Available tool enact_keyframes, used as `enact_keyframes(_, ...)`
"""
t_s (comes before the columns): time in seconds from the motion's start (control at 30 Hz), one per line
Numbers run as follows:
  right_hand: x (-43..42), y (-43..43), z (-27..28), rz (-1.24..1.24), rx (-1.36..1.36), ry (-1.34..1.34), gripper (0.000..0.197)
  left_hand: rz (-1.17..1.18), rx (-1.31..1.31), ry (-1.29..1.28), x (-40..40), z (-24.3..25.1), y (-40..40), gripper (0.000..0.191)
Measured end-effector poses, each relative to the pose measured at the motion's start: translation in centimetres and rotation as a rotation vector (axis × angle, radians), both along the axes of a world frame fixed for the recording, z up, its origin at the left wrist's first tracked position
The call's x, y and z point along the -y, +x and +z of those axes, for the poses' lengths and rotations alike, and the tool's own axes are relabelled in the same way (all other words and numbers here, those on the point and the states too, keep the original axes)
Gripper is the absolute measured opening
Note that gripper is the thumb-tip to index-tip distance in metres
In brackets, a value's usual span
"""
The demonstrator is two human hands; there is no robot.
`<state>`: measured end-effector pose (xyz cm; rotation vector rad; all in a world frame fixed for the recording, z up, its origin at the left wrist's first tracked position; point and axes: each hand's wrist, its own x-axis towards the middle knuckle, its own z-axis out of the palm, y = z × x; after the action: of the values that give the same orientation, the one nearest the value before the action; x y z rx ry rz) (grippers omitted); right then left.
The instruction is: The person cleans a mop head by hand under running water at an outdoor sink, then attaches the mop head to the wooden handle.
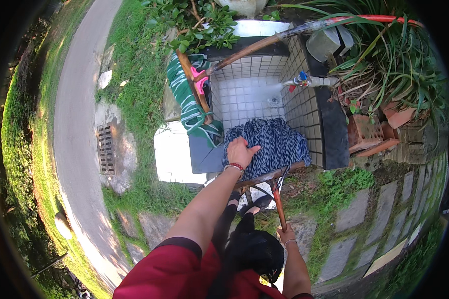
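My right hand (286, 234) is closed around the wooden handle (278, 203) of a mop. Its thick blue-and-white yarn head (267, 144) hangs over the near rim of a tiled outdoor sink (249, 67), held by a wooden crossbar (271, 173). On the left part of that yarn lies my left hand (241, 151), thumb apart and fingers bent; whether they grip strands cannot be told. Water sprays from a tap (301, 79) with a blue lever into the wet basin. Across the sink's left rim rests a second mop with green-and-white strands (189, 97).
The second mop's long handle (258, 48) slants across the far end of the sink. Bricks (364, 134) and long-leaved plants (393, 67) stand at the right. A white slab (174, 153) and a drain grate (105, 148) lie to the left. Paving stones (353, 211) cross the grass.
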<state>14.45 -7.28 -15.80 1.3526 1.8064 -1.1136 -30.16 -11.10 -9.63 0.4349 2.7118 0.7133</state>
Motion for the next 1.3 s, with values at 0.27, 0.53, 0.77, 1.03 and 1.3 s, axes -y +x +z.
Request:
enact_keyframes(0.27, -0.7, -0.4, -1.0, 0.051, 0.073, -0.052, 0.045, 0.395, 0.551, 0.537, 3.2, -0.9, -0.5, 0.029)
enact_keyframes(0.53, -1.9, -3.1, 4.6, 0.119, 0.064, -0.120, 0.044, 0.684, 0.941, 0.898, 4.0, 9.8, -3.9, 0.028)
enact_keyframes(0.77, 0.6, -2.9, 2.1, -0.151, -0.122, -0.121, 0.025, 0.176, 0.638, 0.854, -1.5, 7.0, -4.9, 0.029)
enact_keyframes(1.03, 1.6, -1.6, 0.2, -0.178, -0.088, -0.172, 0.036, 0.254, 0.287, 0.453, -2.6, 3.4, -8.7, 0.034)
enact_keyframes(1.3, -0.7, -2.5, 7.1, 0.054, -0.036, 0.094, 0.032, -0.222, -0.226, -0.070, 4.4, 4.3, 0.1, 0.051)
